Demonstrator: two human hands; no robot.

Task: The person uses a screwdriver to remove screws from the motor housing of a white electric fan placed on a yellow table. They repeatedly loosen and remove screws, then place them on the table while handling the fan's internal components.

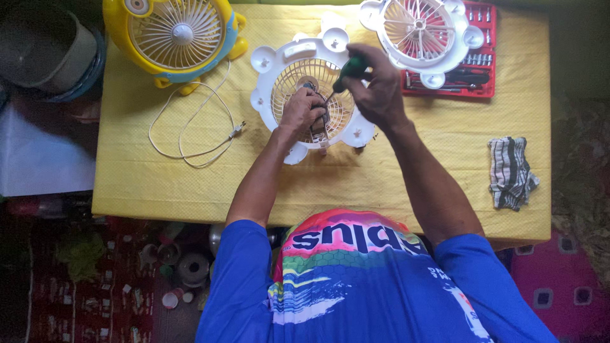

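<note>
Your left hand rests on the middle of the white fan half that lies flat on the yellow table, fingers curled down over the hub — they seem to pinch or steady something small there, but what it is you cannot tell from this view. Your right hand is clenched around the green handle of a screwdriver, whose shaft slants down and left so that the tip meets the hub right beside your left fingers. The fan half sits at the far middle of the table, its cream grille facing up inside a white rim with round lobes.

Just right of it and farther off lies a second white grille, tilted across the left edge of a red tool case that stands open with bits and drivers in rows. At the far left stands a whole yellow fan, face up, and its white cord loops loosely toward you over the cloth, the plug ending near the left side of the fan half. A striped rag lies crumpled at the right edge, well apart from both hands. Off the table's far left corner sits a dark pot.
</note>
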